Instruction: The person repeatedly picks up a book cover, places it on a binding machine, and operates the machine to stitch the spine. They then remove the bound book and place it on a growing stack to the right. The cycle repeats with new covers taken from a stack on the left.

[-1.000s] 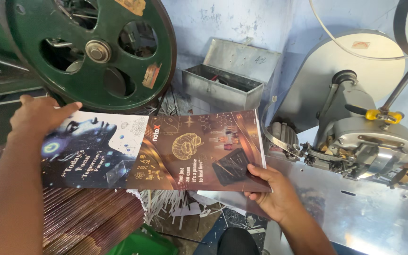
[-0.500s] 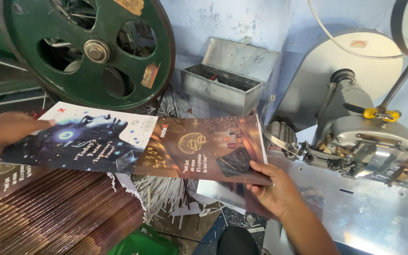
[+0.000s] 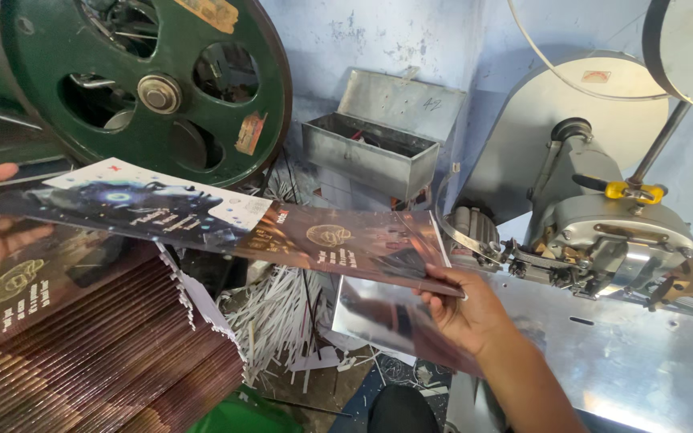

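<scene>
Hands (image 3: pixel 467 309) hold cover sheet (image 3: pixel 282 232) above steel table (image 3: pixel 627 369).

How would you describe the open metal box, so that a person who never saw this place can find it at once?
Start at the big dark green spoked wheel at upper left. Just right of it, against the pale blue wall, stands the grey rectangular metal box, its hinged lid tipped back against the wall. Unlike the rounded grey machine further right, it is a plain open trough with flat sides.
</scene>
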